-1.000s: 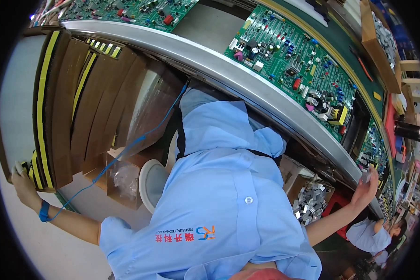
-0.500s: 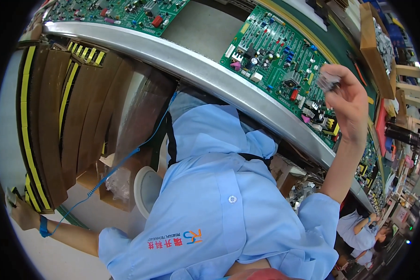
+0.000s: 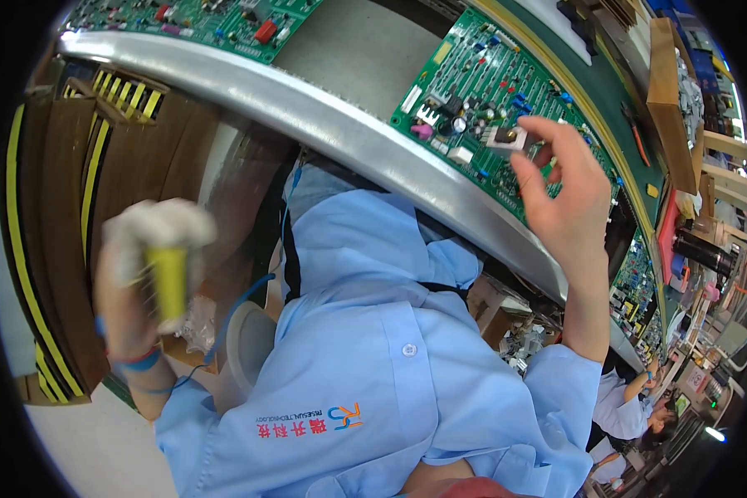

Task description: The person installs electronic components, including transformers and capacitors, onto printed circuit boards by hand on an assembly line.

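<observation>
My right hand pinches a small pale heat sink with a dark component on it, between thumb and index finger. It hovers just over a green circuit board carrying capacitors, connectors and other parts. On the left, my left hand, its fingers covered in white and smeared by motion, is closed on a yellow-wrapped block with thin pins, which looks like a transformer. A blue wrist strap with a cord circles the left wrist. This hand is in the air in front of the brown cartons.
A silver metal rail runs along the near edge of the line. Brown cartons with yellow rows stand at left. Another circuit board lies at upper left. A parts box and pliers sit at right.
My left hand has come up and right from the far lower-left cartons, now bringing the yellow transformer. My right hand has moved left over the board with the heat sink.
</observation>
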`<control>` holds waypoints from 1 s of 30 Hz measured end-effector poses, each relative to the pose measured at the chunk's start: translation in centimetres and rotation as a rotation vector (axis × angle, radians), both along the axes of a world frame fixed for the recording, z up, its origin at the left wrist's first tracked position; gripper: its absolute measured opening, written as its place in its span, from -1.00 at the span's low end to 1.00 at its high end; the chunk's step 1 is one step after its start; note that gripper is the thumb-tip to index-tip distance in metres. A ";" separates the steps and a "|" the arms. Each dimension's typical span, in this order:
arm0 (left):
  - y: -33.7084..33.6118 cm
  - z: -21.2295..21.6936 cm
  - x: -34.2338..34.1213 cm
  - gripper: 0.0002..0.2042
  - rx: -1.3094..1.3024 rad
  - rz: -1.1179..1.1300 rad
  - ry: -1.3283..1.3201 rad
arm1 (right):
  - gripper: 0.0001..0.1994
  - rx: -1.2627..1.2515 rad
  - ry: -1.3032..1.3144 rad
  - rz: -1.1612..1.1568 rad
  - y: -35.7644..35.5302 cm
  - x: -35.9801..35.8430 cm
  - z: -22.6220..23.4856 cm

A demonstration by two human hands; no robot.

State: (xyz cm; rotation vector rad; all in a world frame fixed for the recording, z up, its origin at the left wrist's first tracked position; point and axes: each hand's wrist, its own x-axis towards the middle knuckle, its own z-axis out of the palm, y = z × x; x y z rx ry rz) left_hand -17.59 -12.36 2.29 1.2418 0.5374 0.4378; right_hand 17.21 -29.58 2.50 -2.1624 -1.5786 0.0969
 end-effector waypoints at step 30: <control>0.9 -2.7 12.0 -0.24 -0.215 -0.140 0.047 | -0.75 0.094 -0.299 0.265 1.8 0.1 -3.0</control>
